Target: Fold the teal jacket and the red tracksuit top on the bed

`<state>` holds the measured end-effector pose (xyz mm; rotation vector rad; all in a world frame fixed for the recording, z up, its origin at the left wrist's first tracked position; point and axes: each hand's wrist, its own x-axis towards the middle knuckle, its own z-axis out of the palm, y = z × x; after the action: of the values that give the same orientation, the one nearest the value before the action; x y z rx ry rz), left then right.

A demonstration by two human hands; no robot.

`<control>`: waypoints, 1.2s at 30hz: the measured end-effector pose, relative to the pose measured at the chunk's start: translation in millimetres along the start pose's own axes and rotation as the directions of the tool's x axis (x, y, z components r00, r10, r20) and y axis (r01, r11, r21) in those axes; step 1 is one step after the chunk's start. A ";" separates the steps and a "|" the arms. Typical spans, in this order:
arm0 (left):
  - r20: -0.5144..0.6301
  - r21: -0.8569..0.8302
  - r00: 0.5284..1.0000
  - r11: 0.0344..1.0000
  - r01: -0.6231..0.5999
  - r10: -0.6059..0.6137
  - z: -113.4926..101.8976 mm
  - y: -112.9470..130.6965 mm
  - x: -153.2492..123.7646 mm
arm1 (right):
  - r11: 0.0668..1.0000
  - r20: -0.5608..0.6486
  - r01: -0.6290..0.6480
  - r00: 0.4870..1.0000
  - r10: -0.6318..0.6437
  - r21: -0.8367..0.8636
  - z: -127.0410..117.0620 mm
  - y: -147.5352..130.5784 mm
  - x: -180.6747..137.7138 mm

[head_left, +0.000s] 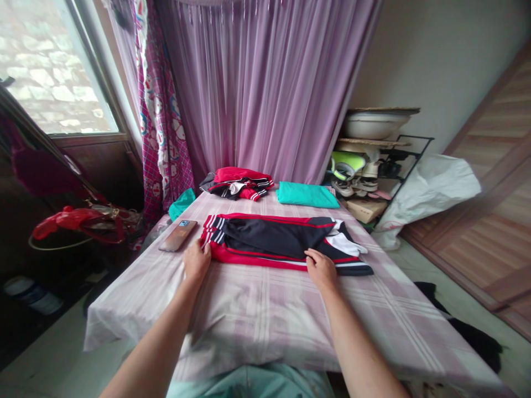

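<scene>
A folded black and red track jacket (269, 237) with white striped ribbing and white patches lies across the table in front of me. At its left end, by the striped ribbing, my left hand (197, 260) is closed on the near corner. My right hand (322, 267) pinches the near edge further right, with its fingertips on the black cloth. Both thumbs are partly hidden. The jacket lies flat, its white and black end spreading a little to the right.
A phone (178, 235) lies left of the jacket on the checked tablecloth (257, 309). Toward the back are a heap of red and black clothes (240, 182) and a folded turquoise cloth (307, 194). A shoe rack (373, 166) and white sack (427, 188) stand at right.
</scene>
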<state>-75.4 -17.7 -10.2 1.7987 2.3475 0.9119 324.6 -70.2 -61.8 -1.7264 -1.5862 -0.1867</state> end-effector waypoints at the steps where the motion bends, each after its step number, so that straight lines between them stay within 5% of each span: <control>1: 0.002 0.000 1.000 1.000 0.001 -0.001 0.0 0.0 0.1 | 1.000 0.001 -0.001 1.000 0.001 0.000 -0.1 0.0 0.1; 36: 0.061 0.014 0.994 0.996 0.088 -0.088 -5.8 9.1 2.4 | 1.000 0.035 -0.020 0.999 0.021 -0.020 -5.7 -5.9 1.3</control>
<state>-70.5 -16.6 -0.4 1.6868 2.3777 0.8216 321.8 -73.1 -54.5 -1.7696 -1.5964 -0.1628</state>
